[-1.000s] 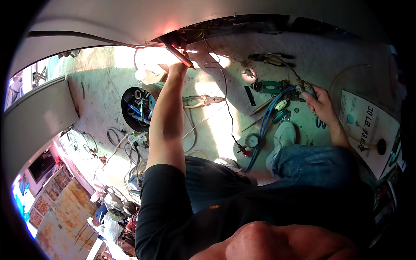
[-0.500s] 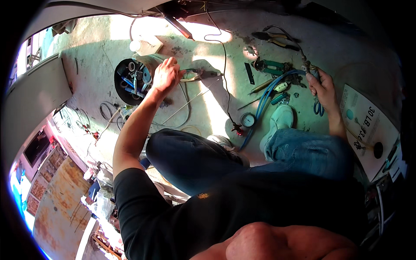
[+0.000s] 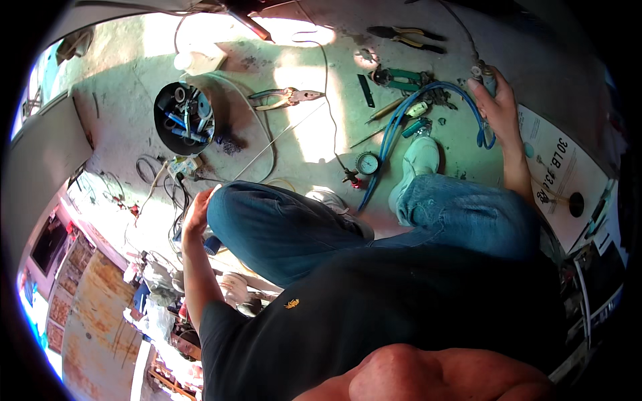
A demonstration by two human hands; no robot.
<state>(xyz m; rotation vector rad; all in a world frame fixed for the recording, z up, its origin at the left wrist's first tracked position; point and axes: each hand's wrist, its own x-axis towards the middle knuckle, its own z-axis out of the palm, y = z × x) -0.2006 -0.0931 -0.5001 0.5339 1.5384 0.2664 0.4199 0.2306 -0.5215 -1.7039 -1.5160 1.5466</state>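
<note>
Grips, at the upper right of the frame, a torch-like metal tool [image 3: 486,79] in the right hand [image 3: 495,103], with fingers wrapped closed around the handle and thumb on the left side of it. Noted above the grip: a thin dark tube [image 3: 461,23], leading from the tool toward the top edge. Noted just beside the same hand: a loop of blue hoses [image 3: 390,130], running on down to the centre of the frame.

Holds the left hand [image 3: 198,212] low, at left of centre, just beside the bent left knee [image 3: 231,204], with fingers slightly bent and pointing toward it. Cannot tell whether anything lies within the palm, nor whether fingertips touch the denim.

Recorded on the concrete floor [image 3: 124,127], at centre: a round dial gauge [image 3: 367,163], near a red fitting [image 3: 354,182] and close to the hoses. Recorded at upper centre: pliers [image 3: 287,98], lying flat; farther right and higher, a second pair with black-and-yellow handles [image 3: 418,41]. Recorded below that second pair: a green-handled tool [image 3: 404,75].

Observed at upper left: a round dark container [image 3: 160,134], filled with rolls and blue pieces. Observed at far right: a printed white panel [image 3: 558,194], tilted, with a dark round hole.
</note>
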